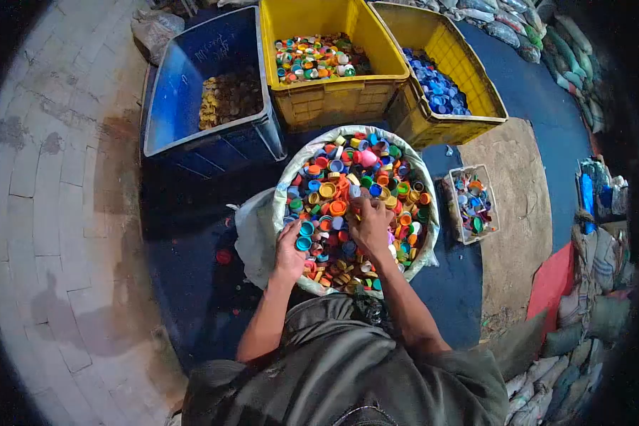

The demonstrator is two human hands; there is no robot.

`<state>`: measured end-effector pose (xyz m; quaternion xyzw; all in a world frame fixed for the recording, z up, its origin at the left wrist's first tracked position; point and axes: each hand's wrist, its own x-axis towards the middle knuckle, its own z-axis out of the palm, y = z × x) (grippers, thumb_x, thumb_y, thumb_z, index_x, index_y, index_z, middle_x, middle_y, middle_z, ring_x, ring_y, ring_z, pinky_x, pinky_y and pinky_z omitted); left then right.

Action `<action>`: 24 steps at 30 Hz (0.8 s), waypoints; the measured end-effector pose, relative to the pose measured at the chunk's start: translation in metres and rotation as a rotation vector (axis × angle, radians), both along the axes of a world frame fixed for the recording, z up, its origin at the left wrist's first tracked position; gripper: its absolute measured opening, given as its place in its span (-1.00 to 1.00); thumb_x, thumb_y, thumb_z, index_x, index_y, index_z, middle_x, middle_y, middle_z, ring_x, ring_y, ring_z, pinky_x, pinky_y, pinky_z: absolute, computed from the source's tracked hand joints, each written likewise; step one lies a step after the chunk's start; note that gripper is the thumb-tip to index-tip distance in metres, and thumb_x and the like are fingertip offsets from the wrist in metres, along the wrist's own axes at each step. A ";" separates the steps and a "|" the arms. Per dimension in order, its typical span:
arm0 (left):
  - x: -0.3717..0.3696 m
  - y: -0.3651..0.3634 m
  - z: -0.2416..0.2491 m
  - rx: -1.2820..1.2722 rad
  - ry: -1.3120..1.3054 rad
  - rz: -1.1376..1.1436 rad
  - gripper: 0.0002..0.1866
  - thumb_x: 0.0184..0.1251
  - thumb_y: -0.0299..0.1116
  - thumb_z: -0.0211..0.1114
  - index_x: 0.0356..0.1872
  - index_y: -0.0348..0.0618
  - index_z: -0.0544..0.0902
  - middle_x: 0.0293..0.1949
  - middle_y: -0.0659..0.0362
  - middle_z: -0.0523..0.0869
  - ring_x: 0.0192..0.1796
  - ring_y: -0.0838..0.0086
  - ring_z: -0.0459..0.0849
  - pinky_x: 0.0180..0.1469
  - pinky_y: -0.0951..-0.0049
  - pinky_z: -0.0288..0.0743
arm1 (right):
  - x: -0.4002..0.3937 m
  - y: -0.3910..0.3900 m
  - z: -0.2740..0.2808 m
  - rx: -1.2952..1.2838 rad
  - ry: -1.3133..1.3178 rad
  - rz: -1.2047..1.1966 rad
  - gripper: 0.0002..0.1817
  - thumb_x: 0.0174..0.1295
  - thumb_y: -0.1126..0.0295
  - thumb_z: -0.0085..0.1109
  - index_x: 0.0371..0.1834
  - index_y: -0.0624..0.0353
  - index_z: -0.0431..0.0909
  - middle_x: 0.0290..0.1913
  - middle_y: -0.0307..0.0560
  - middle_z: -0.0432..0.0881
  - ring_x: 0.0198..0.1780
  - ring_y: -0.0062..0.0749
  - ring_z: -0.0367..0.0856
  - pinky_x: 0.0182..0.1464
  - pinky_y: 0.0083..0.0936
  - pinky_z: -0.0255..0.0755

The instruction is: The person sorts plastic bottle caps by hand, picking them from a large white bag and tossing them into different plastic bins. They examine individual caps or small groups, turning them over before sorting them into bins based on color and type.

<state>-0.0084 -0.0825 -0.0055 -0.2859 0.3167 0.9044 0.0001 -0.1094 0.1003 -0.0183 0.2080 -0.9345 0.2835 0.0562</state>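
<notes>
Fingers of left hand are holding two teal caps | right hand is bending over loose caps in sack, grip unclear | caps, probably light, stiff, are inviting pinch at rims

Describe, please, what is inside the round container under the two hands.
Many-coloured caps fill the round container. The left hand and right hand cover some, and the top layer hides whatever lies deeper.

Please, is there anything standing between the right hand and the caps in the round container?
Nothing visible does. The right hand is already down among the caps, inside the container's pale rim. The left hand is apart, at the left side.
</notes>
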 end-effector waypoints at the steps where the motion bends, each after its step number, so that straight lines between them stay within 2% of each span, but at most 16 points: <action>1: -0.001 0.000 0.002 0.005 -0.001 0.003 -0.78 0.42 -0.18 0.13 -0.09 -0.05 0.55 -0.10 0.09 0.71 -0.26 0.35 0.69 -0.26 0.33 0.57 | -0.002 -0.001 -0.004 0.022 0.009 0.014 -0.49 -0.02 0.32 0.34 0.06 0.04 0.42 -0.19 -0.07 0.60 -0.06 -0.12 0.45 -0.03 -0.16 0.20; 7: -0.001 0.000 0.011 0.035 -0.013 0.014 -0.77 0.40 -0.13 0.15 -0.11 -0.02 0.56 -0.11 0.10 0.71 -0.24 0.36 0.69 -0.25 0.32 0.55 | -0.009 -0.012 -0.016 0.049 -0.109 0.003 -0.48 -0.09 0.35 0.34 -0.02 0.12 0.39 -0.19 0.10 0.56 -0.06 0.07 0.41 -0.07 -0.09 0.25; 10: -0.001 0.001 0.011 0.023 -0.019 0.031 -0.76 0.40 -0.13 0.16 -0.09 -0.03 0.56 -0.13 0.13 0.71 -0.25 0.39 0.69 -0.27 0.34 0.55 | -0.010 -0.016 -0.017 0.076 -0.077 -0.047 -0.51 -0.07 0.35 0.31 -0.04 0.19 0.37 -0.24 0.13 0.56 -0.07 0.12 0.41 -0.07 -0.03 0.25; 13: 0.001 0.001 0.007 -0.008 -0.036 0.083 -0.76 0.41 -0.16 0.17 -0.08 -0.05 0.55 -0.19 0.18 0.71 -0.30 0.44 0.69 -0.32 0.41 0.54 | -0.008 -0.013 0.001 0.024 -0.097 0.032 -0.54 -0.04 0.36 0.29 -0.06 0.20 0.38 -0.21 0.14 0.55 -0.07 0.10 0.41 -0.06 -0.05 0.26; 16: 0.001 -0.001 -0.001 -0.038 -0.059 0.118 -0.81 0.39 -0.22 0.20 -0.11 -0.05 0.54 -0.23 0.20 0.69 -0.32 0.47 0.68 -0.33 0.41 0.55 | -0.007 -0.012 -0.004 0.041 -0.111 0.027 -0.55 -0.04 0.37 0.30 -0.05 0.18 0.40 -0.15 0.07 0.55 -0.05 0.08 0.40 -0.05 -0.06 0.25; 19: 0.001 -0.003 -0.001 -0.047 -0.083 0.121 -0.83 0.37 -0.27 0.23 -0.12 -0.06 0.52 -0.25 0.21 0.68 -0.33 0.47 0.68 -0.35 0.37 0.56 | 0.000 -0.014 0.004 -0.070 0.129 -0.012 -0.57 -0.03 0.37 0.30 -0.05 0.11 0.44 -0.13 -0.02 0.55 -0.04 0.01 0.39 -0.05 -0.09 0.22; 22: 0.004 -0.003 0.003 -0.062 -0.130 0.115 -0.82 0.35 -0.28 0.25 -0.12 -0.06 0.52 -0.25 0.20 0.68 -0.34 0.46 0.68 -0.39 0.36 0.56 | 0.014 -0.011 0.011 -0.097 0.207 -0.018 -0.59 -0.04 0.37 0.30 -0.07 0.09 0.47 -0.15 -0.09 0.55 -0.03 -0.07 0.39 -0.02 -0.10 0.17; 24: 0.004 -0.003 0.002 -0.084 -0.170 0.114 -0.82 0.35 -0.29 0.25 -0.12 -0.05 0.51 -0.24 0.19 0.68 -0.35 0.44 0.68 -0.42 0.36 0.55 | 0.024 -0.003 0.013 -0.062 0.111 0.099 -0.60 -0.05 0.36 0.32 -0.10 0.08 0.47 -0.18 -0.12 0.55 -0.04 -0.10 0.40 -0.01 -0.10 0.15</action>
